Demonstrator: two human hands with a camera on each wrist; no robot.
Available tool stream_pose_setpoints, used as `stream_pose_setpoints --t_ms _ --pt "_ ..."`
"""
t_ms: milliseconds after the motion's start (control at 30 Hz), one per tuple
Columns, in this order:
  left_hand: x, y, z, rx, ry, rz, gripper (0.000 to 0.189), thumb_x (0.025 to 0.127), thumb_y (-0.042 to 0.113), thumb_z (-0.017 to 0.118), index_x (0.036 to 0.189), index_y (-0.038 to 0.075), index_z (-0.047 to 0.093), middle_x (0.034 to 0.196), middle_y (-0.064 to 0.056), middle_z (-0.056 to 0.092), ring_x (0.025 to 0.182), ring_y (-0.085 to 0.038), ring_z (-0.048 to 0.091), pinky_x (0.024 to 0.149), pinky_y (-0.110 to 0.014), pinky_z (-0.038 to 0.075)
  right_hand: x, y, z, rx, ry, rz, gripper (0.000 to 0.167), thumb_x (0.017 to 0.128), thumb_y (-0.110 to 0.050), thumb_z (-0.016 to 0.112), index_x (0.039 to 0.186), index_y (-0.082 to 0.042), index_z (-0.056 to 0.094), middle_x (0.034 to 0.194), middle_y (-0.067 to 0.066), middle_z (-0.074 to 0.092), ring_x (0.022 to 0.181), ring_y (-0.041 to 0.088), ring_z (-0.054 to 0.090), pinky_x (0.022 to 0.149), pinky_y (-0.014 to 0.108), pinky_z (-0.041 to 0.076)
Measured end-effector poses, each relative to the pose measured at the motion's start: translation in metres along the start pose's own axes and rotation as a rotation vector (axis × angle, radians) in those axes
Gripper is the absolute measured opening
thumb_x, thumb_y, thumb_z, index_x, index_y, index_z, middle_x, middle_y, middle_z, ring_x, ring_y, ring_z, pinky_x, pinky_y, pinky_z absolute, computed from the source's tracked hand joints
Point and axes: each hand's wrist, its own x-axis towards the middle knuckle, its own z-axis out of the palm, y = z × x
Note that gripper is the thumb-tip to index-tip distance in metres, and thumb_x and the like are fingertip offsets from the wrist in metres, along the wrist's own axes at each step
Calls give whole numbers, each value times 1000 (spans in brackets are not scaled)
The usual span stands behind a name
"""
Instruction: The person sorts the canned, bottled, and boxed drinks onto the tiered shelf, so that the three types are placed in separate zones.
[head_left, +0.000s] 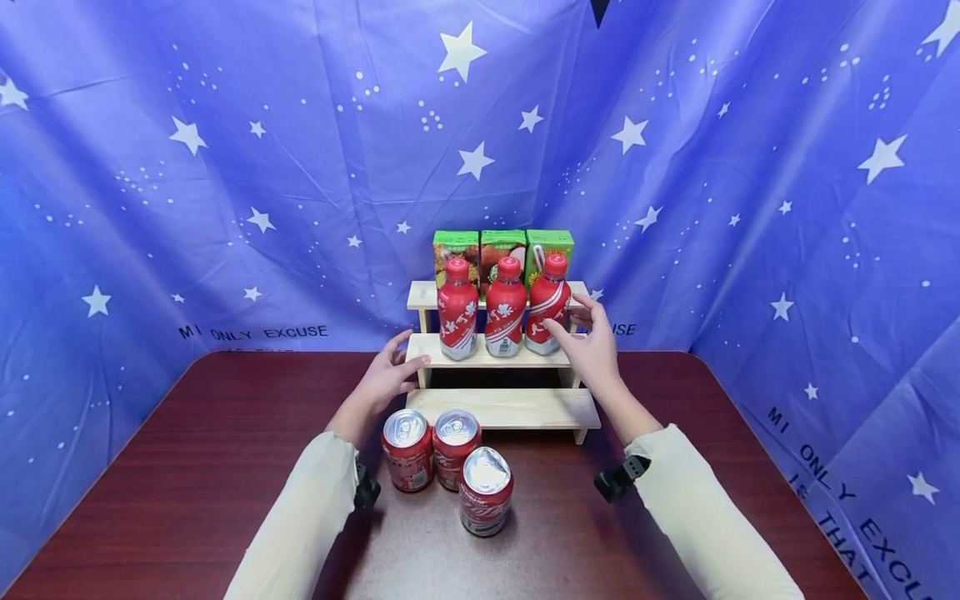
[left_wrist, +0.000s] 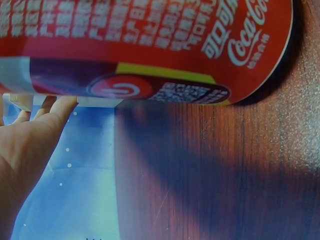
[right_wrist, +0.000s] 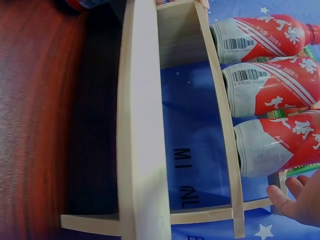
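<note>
My left hand (head_left: 382, 379) is at the left end of the middle step (head_left: 418, 352) of a wooden three-step display rack, thumb by its front edge. In the left wrist view, its fingers (left_wrist: 59, 107) reach toward the rack, partly hidden behind a can. My right hand (head_left: 596, 346) is beside the rightmost red cola bottle (head_left: 542, 333), thumb overlapping its front in the head view. The right wrist view shows that hand's fingers loosely spread below the bottle's side. Two more cola bottles, the middle one (head_left: 505, 321) and the left one (head_left: 457, 321), stand upright in the same row.
Green drink cartons (head_left: 550, 242) line the top step behind the bottles. In front of the bare bottom step (head_left: 502, 408), three red Coca-Cola cans stand on the dark wooden table (head_left: 225, 467): left (head_left: 411, 467), middle (head_left: 450, 462) and front (head_left: 486, 504). A blue starry curtain (head_left: 337, 167) surrounds the table.
</note>
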Motion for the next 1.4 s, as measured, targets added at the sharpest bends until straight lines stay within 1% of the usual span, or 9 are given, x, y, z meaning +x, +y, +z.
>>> stream_pose_setpoints --t_ms 200,300,533,667,867,933,1067,1233,1400 --pt "0 0 0 2 -1 0 72 92 10 56 150 19 15 146 -19 34 123 -33 45 98 -56 41 -12 3 -2 27 -32 30 55 84 -20 70 131 -6 46 120 18 54 112 29 53 93 39 49" --pt "0 0 0 3 -1 0 72 92 10 57 150 19 15 146 -19 34 123 -33 45 99 -56 41 -18 4 -4 32 -56 33 51 85 -18 69 129 -5 48 120 18 54 113 29 54 94 39 49" --pt "-1 1 1 7 2 -6 72 93 11 57 150 19 14 147 -19 33 123 -34 44 99 -56 41 -34 6 -11 46 -128 19 50 85 -18 69 128 -3 49 124 19 54 114 30 53 97 43 46" --pt "0 1 1 4 3 -3 72 93 11 57 150 19 14 148 -18 33 123 -34 44 99 -55 41 -44 8 -15 34 -179 -5 49 85 -18 69 127 -3 50 125 18 56 112 30 55 96 44 46" --pt "-1 0 0 13 8 -8 72 93 11 56 150 19 14 148 -18 33 125 -35 43 100 -56 40 -59 13 -17 0 -272 -45 47 84 -15 70 125 -1 52 121 20 58 108 31 55 85 27 49" --pt "-1 0 1 12 10 -8 72 93 11 57 150 19 14 148 -18 33 125 -35 43 100 -55 40 -64 14 -18 -7 -299 -44 46 84 -15 70 125 -1 53 119 19 59 108 31 55 83 24 49" --pt "0 0 0 15 13 -6 72 93 11 57 150 19 14 147 -18 34 124 -34 44 100 -55 40 -74 18 -18 5 -362 -53 44 83 -16 71 122 -4 54 116 16 59 108 32 55 84 29 51" --pt "0 0 0 5 13 -11 72 93 11 57 150 20 15 148 -18 33 125 -35 43 100 -56 40 -91 23 -16 28 -452 -92 44 84 -13 70 123 -4 53 115 22 58 105 37 57 84 34 52" --pt "-1 0 1 4 8 -10 72 93 11 57 150 20 15 148 -18 33 125 -34 43 100 -56 39 -110 21 -14 40 -543 -138 45 83 -15 70 123 -5 52 119 22 57 104 34 58 87 41 51"
